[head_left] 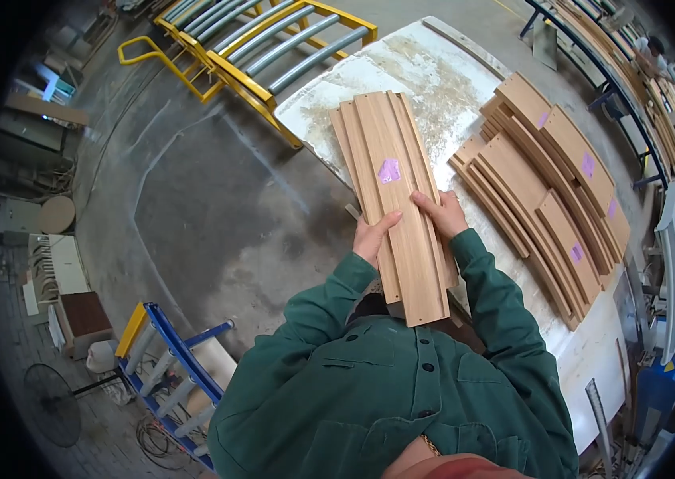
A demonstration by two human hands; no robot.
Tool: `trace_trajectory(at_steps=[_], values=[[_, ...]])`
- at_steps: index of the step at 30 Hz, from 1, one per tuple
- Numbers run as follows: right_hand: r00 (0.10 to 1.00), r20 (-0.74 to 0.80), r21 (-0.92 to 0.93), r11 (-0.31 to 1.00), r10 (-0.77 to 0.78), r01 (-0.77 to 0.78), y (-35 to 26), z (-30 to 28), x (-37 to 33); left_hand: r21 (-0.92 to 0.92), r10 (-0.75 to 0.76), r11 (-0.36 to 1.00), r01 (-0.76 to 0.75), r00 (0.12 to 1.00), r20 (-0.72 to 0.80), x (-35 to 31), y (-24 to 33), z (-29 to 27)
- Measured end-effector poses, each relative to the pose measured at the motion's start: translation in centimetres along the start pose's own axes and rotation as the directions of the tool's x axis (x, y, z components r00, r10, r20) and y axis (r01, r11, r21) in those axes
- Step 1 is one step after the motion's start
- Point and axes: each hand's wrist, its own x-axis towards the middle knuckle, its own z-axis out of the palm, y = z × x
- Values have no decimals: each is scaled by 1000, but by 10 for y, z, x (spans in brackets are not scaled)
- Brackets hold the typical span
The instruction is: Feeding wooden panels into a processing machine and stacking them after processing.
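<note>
The wooden moulding strips (392,199), grooved and pale tan with a purple sticker, overhang the near edge of the dusty white table (433,72). The left hand (373,237) and right hand (444,214) clasp them from both sides. Bare concrete floor (210,199) lies open leftward; stacked curved wooden pieces (545,191) crowd the right.

Stood there while someone in a green jacket held a bundle of grooved wooden panels (392,191) at frame centre. Left hand (373,238) gripped the bundle's left edge, right hand (443,214) lay on its right side, fingers over the top. A purple sticker (388,170) sat on the top panel. The far end rested on a dusty white table (433,72). More curved wood pieces (541,188) lay stacked to the right. A yellow roller rack (266,40) stood at upper left, a blue one (174,351) lower left.
</note>
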Motion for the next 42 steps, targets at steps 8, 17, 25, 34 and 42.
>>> trace_trajectory(at_steps=[8,17,25,34,42], values=[[853,-310,-521,825,-421,218,-45,1,-98,-172,-2,985,-12,997,-82,-17,-18,2],[946,-253,-588,809,-204,17,-50,21,-145,-93,-74,993,73,997,-7,-5,-30,-6],[1000,-19,668,744,-15,24,-48,-53,-140,-120,-82,988,93,992,96,-2,-25,-6],[988,-82,619,771,-130,153,-19,-120,-157,-129,-102,985,110,992,72,-7,-20,-4],[864,-227,-502,814,-450,292,11,-210,-154,-96,-78,992,82,996,45,-3,-17,-11]])
